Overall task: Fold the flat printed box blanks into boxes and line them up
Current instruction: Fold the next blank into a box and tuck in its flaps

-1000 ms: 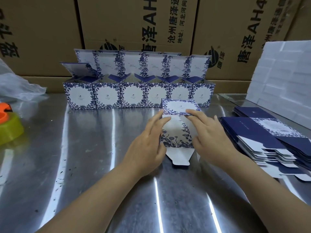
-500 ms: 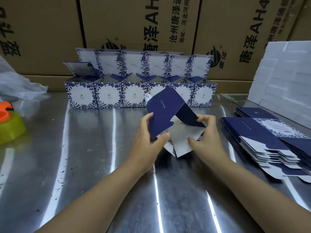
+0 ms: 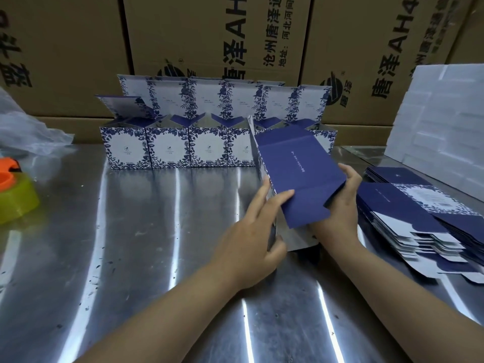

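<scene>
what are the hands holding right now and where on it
One box blank: left hand grips its left edge, right hand its right edge.

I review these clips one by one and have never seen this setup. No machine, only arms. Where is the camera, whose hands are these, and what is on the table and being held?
There is no robot here: a person works with bare hands, and the camera sits on that person's head, looking forward and down, so the arms come in from the bottom edge. The left hand and the right hand both grip one half-opened box blank, dark blue side up, over the metal table. At the back stands a row of folded boxes, blue-and-white flowered, lids open. On the right lies a fanned stack of flat blanks, with white foam sheets behind it. At the left edge are a tape roll and a clear plastic bag. Brown cartons form the backdrop.
</scene>
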